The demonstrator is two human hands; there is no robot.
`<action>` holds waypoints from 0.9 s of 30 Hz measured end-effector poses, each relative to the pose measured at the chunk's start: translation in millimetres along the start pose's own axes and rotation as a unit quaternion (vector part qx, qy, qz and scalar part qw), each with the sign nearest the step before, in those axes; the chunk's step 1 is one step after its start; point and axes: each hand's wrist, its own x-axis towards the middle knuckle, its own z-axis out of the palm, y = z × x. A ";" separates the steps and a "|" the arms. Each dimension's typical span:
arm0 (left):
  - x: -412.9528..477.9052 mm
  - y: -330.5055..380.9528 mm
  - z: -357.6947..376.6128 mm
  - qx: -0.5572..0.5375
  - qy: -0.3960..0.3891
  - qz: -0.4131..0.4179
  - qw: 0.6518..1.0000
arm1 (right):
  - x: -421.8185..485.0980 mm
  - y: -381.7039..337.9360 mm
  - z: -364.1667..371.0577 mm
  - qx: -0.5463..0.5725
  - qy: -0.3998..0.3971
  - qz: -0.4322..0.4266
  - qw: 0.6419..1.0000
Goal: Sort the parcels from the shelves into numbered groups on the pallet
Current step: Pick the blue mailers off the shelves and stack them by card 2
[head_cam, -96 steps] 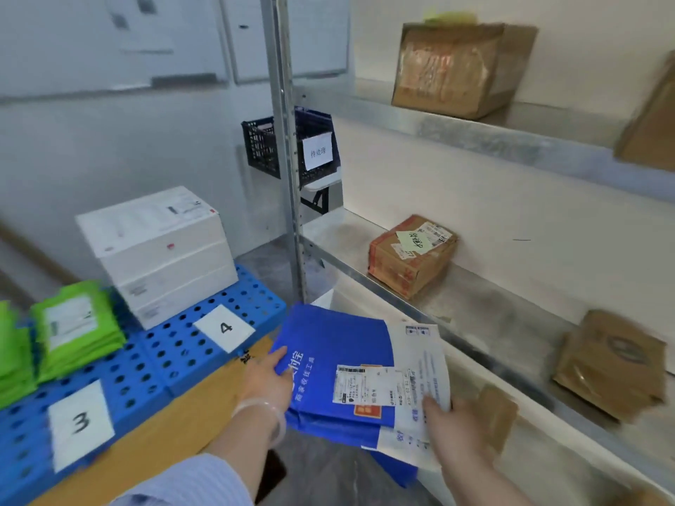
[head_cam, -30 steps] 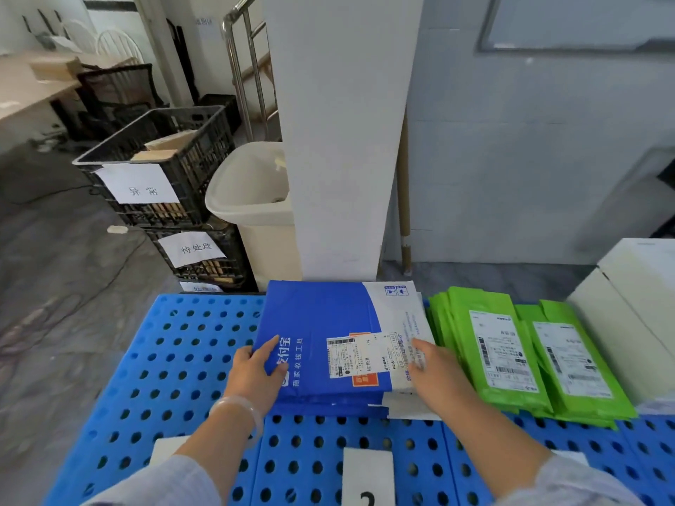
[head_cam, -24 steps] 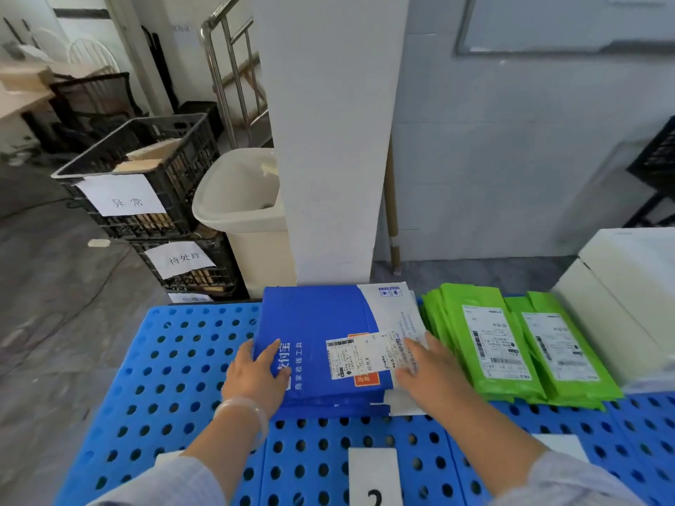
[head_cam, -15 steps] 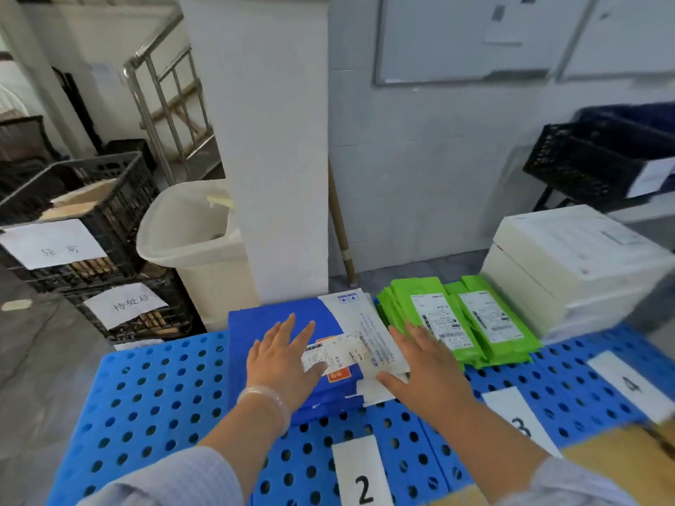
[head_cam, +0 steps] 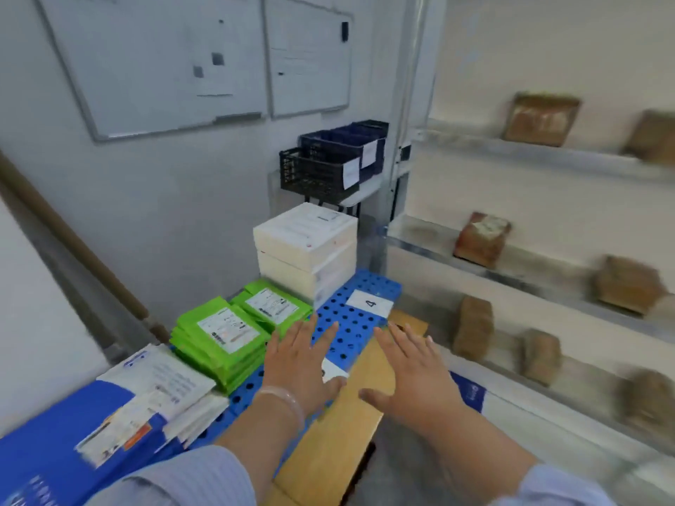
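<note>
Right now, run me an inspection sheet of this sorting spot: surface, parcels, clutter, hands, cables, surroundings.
Surface: blue perforated pallet, with a card marked 4 lying on it.
Job's things: blue mailers, green mailers and stacked white boxes in a row on the pallet; brown parcels on the metal shelves.
Clutter: black crates with paper labels, on a stand behind the pallet.
Hands: left hand and right hand both open, holding nothing.
Cables: nothing seen.
Surroundings: whiteboards on the wall.
</note>
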 end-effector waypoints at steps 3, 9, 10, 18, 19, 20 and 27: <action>7.6 69.0 -5.4 0.001 0.015 0.059 0.998 | -34.4 47.7 -19.1 0.002 0.029 0.043 0.999; 9.4 220.6 -7.2 -0.008 0.047 0.175 0.983 | -124.7 160.7 -51.9 -0.017 0.049 0.152 0.987; 6.2 246.8 -5.9 -0.010 0.046 0.192 0.980 | -141.4 179.4 -56.4 -0.017 0.050 0.173 0.984; -25.0 443.6 8.3 -0.037 0.020 0.317 0.947 | -273.9 310.2 -90.6 -0.027 0.074 0.301 0.950; -30.0 464.7 10.8 -0.039 0.014 0.333 0.942 | -288.9 322.5 -93.3 -0.031 0.073 0.317 0.945; -34.8 483.9 13.6 -0.041 0.008 0.347 0.937 | -302.5 334.3 -95.4 -0.035 0.074 0.331 0.940; -49.2 577.4 32.2 -0.036 -0.012 0.418 0.908 | -371.1 392.0 -103.8 -0.047 0.076 0.423 0.902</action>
